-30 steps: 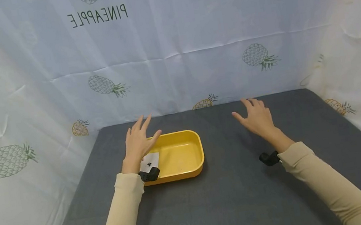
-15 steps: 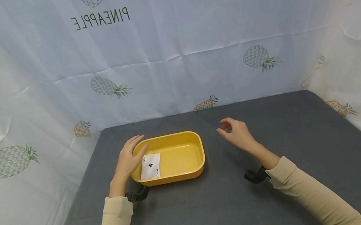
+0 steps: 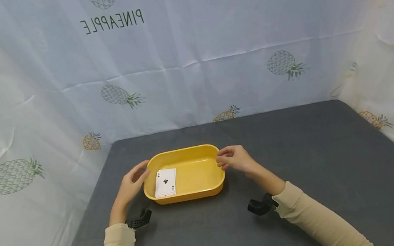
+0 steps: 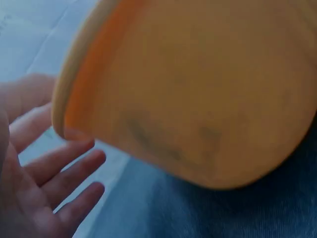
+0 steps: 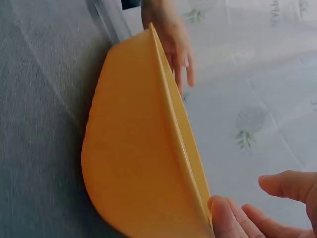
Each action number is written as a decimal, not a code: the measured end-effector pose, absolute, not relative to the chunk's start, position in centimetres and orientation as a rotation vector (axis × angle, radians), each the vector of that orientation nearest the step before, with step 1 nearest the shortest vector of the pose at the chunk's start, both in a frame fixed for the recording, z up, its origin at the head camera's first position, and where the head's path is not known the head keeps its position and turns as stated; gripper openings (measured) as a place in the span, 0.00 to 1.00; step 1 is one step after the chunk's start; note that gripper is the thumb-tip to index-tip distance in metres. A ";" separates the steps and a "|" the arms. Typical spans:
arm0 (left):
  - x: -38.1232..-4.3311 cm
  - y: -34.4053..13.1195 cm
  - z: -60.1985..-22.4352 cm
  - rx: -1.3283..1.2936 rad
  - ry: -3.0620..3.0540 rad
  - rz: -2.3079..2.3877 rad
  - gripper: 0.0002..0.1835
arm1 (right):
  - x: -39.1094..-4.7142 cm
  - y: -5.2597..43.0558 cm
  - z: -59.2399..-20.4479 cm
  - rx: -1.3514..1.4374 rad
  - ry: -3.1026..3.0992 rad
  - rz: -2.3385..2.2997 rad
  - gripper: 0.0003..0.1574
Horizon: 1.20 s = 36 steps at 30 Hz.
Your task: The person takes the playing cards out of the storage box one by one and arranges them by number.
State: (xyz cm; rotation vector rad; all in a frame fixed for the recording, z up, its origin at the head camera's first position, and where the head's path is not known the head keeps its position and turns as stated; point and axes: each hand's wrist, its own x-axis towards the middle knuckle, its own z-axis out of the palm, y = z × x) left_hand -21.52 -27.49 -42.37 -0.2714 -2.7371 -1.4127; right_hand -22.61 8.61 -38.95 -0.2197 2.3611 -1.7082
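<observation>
A yellow rectangular tub (image 3: 199, 190) with rounded corners sits on the dark tabletop in the head view. Playing cards (image 3: 165, 182) lie inside it at the left, an ace of clubs on top. My left hand (image 3: 130, 185) is at the tub's left end, its fingers loosely spread; in the left wrist view the fingertips (image 4: 79, 135) meet the rim. At the opposite end is my right hand (image 3: 238, 159), fingers gently bent. In the right wrist view its fingertips (image 5: 222, 213) are against the rim, while the thumb (image 5: 287, 184) stands apart from it.
A dark grey table surface (image 3: 197, 232) surrounds the tub. White curtain cloth (image 3: 192, 90) printed with pineapples hangs behind and at both sides. Each wrist carries a black camera mount, one at the left (image 3: 140, 219) and one at the right (image 3: 261, 205).
Both hands have come down and inward from above the table to the tub's two ends. The left hand no longer covers the cards. The tub stays in about the same place.
</observation>
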 end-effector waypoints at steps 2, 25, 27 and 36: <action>-21.6 -28.0 -42.9 -0.271 -2.743 -1.462 0.27 | -22.5 7.7 -39.0 -0.233 2.296 -1.723 0.23; -22.2 -29.0 -45.9 -0.262 -2.516 -1.965 0.29 | -23.0 -1.0 -40.9 -0.023 2.038 -1.623 0.16; -22.1 -29.0 -45.9 -0.270 -2.491 -2.017 0.29 | -23.1 -1.5 -41.3 0.046 2.013 -1.628 0.15; -22.1 -28.8 -46.3 -0.272 -2.436 -2.098 0.29 | -23.3 -3.3 -41.9 0.289 1.951 -1.687 0.16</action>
